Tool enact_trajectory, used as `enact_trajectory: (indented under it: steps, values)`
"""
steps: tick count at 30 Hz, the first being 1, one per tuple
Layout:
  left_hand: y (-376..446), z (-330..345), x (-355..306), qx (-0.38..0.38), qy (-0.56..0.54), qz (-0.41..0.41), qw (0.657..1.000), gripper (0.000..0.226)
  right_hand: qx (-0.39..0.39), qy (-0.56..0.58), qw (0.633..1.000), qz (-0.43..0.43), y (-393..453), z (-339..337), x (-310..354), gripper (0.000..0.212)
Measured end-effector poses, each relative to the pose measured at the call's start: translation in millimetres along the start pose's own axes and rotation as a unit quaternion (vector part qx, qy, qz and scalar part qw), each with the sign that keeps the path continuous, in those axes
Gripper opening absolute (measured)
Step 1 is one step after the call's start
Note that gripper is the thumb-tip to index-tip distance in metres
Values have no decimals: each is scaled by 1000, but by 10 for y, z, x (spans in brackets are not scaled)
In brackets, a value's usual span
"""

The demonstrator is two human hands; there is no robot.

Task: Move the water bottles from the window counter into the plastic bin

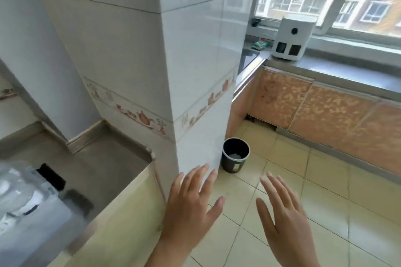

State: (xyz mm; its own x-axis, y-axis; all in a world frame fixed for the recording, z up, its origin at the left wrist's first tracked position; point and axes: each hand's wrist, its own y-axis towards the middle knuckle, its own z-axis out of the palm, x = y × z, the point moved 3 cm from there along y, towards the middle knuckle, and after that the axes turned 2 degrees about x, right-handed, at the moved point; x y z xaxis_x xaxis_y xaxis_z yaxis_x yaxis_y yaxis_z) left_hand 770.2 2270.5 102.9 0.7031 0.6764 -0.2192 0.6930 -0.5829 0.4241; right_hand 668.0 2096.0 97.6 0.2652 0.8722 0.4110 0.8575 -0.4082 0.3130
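Observation:
Both of my hands are held out in front of me over the tiled floor, fingers spread and holding nothing. My left hand [193,199] is near the corner of the white tiled pillar [195,71]. My right hand [282,208] is a little to its right. At the lower left a clear plastic bin [34,206] with black latches stands on a grey counter [104,162]; blurred clear shapes show inside it. The window counter [347,71] runs along the right under the window. No water bottle is plainly visible on it.
A white appliance [291,38] stands on the window counter near its left end, with small items [260,44] beside it. A dark waste bin [235,155] stands on the floor by the pillar. Orange cabinet doors [314,110] line the space under the window counter.

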Motion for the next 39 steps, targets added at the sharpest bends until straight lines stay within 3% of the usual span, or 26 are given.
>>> enact_trajectory:
  steps: [9,17,28,39]
  values:
    - [713,635,-1198,24,-52,118,991,53,-48,-40,991,115,-189,-645,-1195,53]
    - [1672,1431,-2008,62,-110,216,968,56,-82,-62,970,222,129,-877,-2152,49]
    - [3267,2384,-3238,75,-169,362,914,58,-153,-119,915,354,908,-1387,-3337,50]
    - [4081,3283,-5101,69,-213,442,868,58,-195,-143,868,433,1150,-2027,-5031,52]
